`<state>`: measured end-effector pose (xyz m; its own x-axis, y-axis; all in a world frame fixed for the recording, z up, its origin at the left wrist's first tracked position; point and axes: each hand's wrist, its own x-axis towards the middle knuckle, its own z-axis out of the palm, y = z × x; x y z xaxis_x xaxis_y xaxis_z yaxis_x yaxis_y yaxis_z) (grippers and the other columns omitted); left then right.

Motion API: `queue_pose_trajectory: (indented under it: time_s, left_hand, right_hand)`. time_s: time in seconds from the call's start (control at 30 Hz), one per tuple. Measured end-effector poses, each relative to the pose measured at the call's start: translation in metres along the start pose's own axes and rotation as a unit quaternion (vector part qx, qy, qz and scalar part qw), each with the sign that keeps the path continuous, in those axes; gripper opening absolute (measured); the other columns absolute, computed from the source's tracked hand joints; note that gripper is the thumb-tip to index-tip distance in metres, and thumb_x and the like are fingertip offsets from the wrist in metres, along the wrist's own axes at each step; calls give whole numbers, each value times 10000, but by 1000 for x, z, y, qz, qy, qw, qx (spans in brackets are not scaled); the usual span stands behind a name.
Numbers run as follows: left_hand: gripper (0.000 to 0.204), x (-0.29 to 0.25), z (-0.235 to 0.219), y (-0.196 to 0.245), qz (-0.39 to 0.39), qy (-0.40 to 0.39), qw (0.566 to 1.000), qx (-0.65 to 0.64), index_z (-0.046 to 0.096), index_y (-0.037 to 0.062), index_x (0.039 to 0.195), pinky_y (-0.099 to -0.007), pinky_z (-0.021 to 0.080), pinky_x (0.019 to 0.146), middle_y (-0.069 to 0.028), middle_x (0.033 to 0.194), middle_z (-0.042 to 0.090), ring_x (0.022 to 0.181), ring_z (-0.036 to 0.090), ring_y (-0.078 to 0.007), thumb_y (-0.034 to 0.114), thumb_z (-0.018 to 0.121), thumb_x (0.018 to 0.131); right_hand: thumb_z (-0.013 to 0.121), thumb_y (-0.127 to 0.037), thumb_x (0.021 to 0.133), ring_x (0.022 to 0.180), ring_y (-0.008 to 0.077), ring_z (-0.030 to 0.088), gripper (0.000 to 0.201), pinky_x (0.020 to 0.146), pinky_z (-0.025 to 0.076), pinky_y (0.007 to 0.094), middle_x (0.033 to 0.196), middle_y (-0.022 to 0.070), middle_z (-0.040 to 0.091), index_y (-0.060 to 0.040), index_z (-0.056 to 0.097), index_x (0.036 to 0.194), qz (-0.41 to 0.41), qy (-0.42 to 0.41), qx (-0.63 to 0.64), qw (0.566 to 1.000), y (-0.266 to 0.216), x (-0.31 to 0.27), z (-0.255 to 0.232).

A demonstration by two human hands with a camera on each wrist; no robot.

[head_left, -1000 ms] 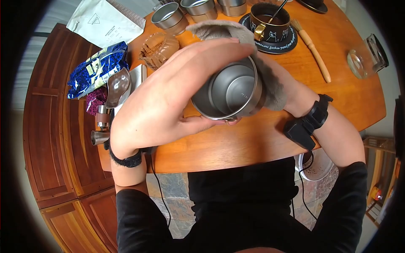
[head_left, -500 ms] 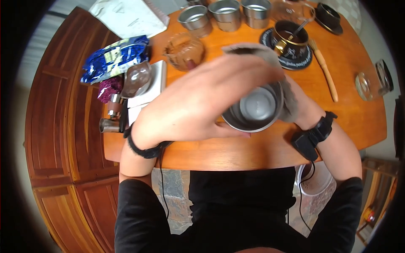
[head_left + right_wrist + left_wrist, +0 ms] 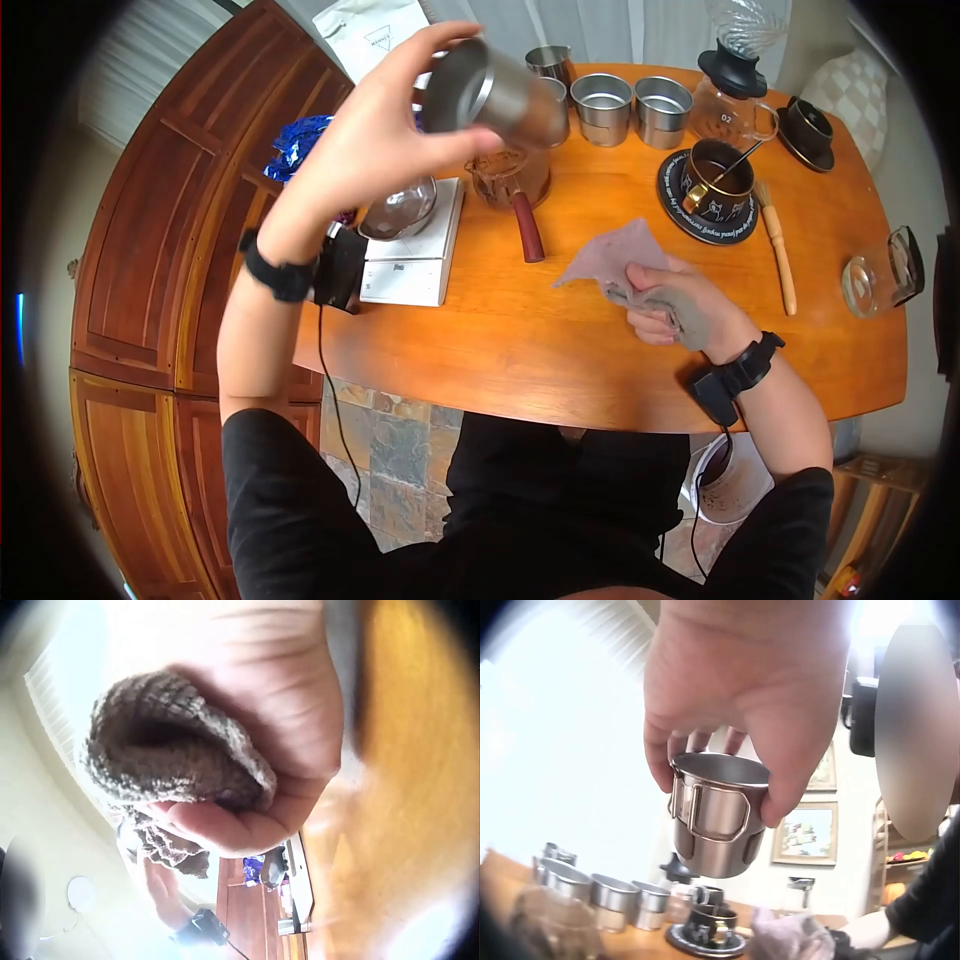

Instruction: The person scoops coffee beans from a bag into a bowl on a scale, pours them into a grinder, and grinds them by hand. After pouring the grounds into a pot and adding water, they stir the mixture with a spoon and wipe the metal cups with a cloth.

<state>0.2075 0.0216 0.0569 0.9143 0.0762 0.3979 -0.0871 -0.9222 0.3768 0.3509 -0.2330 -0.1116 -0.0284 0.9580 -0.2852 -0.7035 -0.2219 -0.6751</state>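
Note:
Up over the back left of the table, the left hand (image 3: 370, 150) grips a steel cup (image 3: 505, 100) by its rim, the mouth tilted toward the wrist. The left wrist view has the cup (image 3: 718, 817) between thumb and fingers of the left hand (image 3: 742, 690), wire handles folded against its side. Lower and to the right, the right hand (image 3: 685, 305) holds a crumpled grey cloth (image 3: 620, 258) above the table. In the right wrist view the cloth (image 3: 165, 772) bulges from the curled right hand (image 3: 262, 712). Cup and cloth are apart.
Steel cups (image 3: 602, 110) stand at the back beside a glass server (image 3: 725, 115). A dark cup (image 3: 717, 180) with a spoon sits on a black saucer (image 3: 672, 200), a brush (image 3: 780, 255) beside it. A red-handled glass pot (image 3: 515, 180) is near the white scale (image 3: 405, 280); a glass jar (image 3: 875, 280) lies right.
The left hand has carried the cup up and left, away from the cloth. The right hand keeps the cloth, now separate from the cup. The head view has shifted, showing more of the table's back.

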Motion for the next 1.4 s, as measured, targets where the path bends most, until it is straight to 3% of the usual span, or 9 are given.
queue_pose_trajectory:
  time_s: [0.1,0.27,0.33,0.57,0.87,0.97,1.2,1.3,1.4]
  left_hand:
    - [740,16,-3,-58,-65,2,988,137,443,87,1394,-378,484,942,-193,1254,590,1137,593,-287,291,794,776]
    - [764,38,10,-117,-154,-72,978,123,409,48,1401,-356,470,958,-224,1216,607,1124,596,-281,304,777,783]
    - [807,47,19,-125,-172,-96,974,115,410,-10,1384,-359,458,989,-261,1223,601,1150,592,-334,301,781,739]
    - [788,71,48,-146,-188,-200,947,169,413,-5,1349,-367,456,981,-255,1214,600,1145,583,-362,242,797,706]
    - [787,77,63,-145,-216,-245,935,141,359,3,1377,-367,429,1003,-229,1301,540,1187,548,-338,208,783,747]
    - [798,74,65,-153,-212,-241,938,134,347,8,1390,-373,422,1015,-233,1312,533,1202,538,-343,223,790,762]
    - [879,74,62,-146,-190,-258,939,121,296,14,1446,-370,380,1065,-256,1382,470,1275,482,-355,253,796,764]
    - [902,67,47,-131,-176,-240,947,123,268,21,1469,-366,359,1085,-252,1417,440,1317,440,-355,235,790,766]
    - [648,49,43,-131,-108,-96,987,77,410,14,1385,-343,396,1037,-195,1353,519,1251,504,-283,240,700,851]
  right_hand:
    - [615,-300,944,424,109,407,253,401,305,261,572,-1,429,-74,534,1027,-2,-8,-19,1000,-1,0,3]
    - [611,-380,938,464,123,440,329,449,351,272,591,1,435,-73,543,1036,-19,-20,-28,999,4,3,-2]
    - [547,-459,956,473,128,451,407,464,369,280,591,6,447,-62,550,1046,-7,-30,-13,999,4,5,-5]
    - [272,-636,985,485,180,507,680,487,420,306,589,57,509,-28,558,1092,7,-91,21,996,2,9,-6]
    - [279,-441,1037,673,219,611,543,552,496,355,973,130,634,-6,500,1274,-54,-80,-33,995,3,11,-6]
    - [314,-399,1041,838,218,648,515,677,541,369,1101,135,630,10,477,1308,-43,-158,5,986,7,17,-20]
    - [432,-280,1023,1188,209,563,458,1023,446,345,1323,129,552,31,440,1359,-36,-131,51,989,8,13,-18]
    - [506,-202,991,1187,182,552,456,1032,431,329,1319,107,552,32,431,1375,-48,-100,-1,994,8,12,-16]
    - [568,-97,934,1170,151,546,467,1029,420,305,1306,84,560,31,452,1368,-73,-100,-90,988,8,11,-13]
